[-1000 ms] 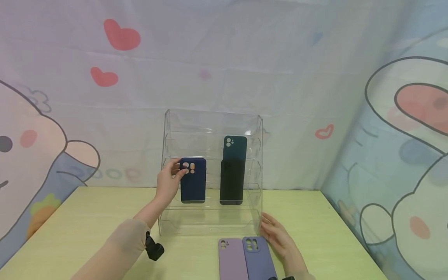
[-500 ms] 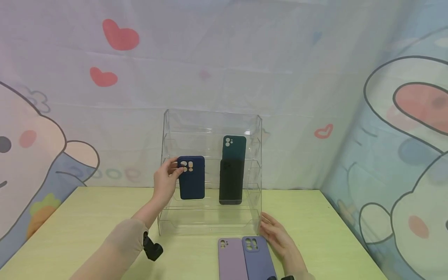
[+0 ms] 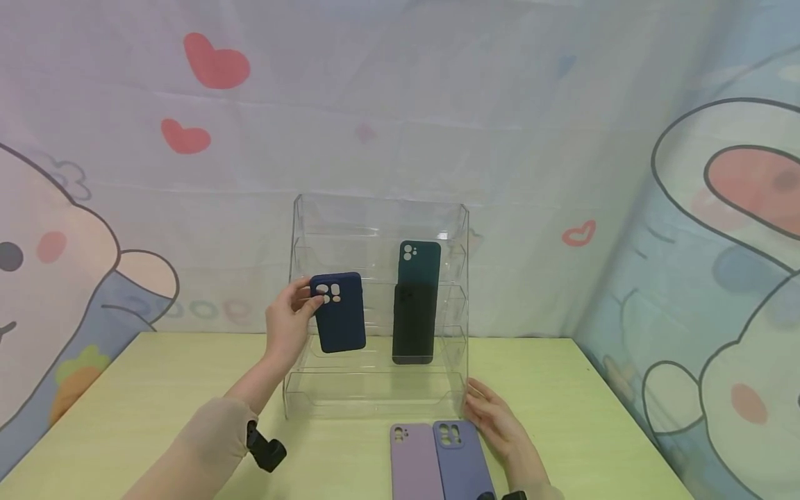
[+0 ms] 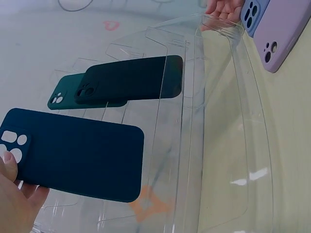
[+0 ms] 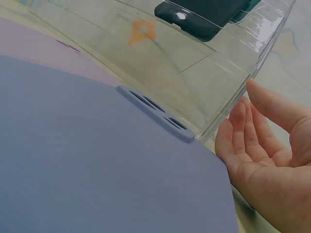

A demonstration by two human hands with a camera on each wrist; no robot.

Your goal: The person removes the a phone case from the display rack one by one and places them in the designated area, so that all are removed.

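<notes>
A navy blue phone case (image 3: 339, 312) is pinched at its camera-hole end by my left hand (image 3: 287, 325). It hangs slightly tilted in front of the left part of a clear tiered display rack (image 3: 375, 397). In the left wrist view the thumb lies over the camera holes of the navy case (image 4: 82, 153). My right hand (image 3: 496, 425) rests against the rack's lower right edge, its fingers loosely bent, as the right hand (image 5: 267, 155) shows up close. On the rack's right side stand a black phone case (image 3: 414, 326) and, behind it, a dark green phone case (image 3: 427, 261).
A pink-purple phone case (image 3: 414, 462) and a lavender-blue phone case (image 3: 462, 458) lie side by side on the pale yellow table (image 3: 581, 417), before the rack. A printed cloth backdrop (image 3: 400, 104) hangs behind the table.
My left hand has drawn the navy phone case up and to the left, off the rack's tier, and the case has tilted a little. The right hand stays at the rack's edge.
</notes>
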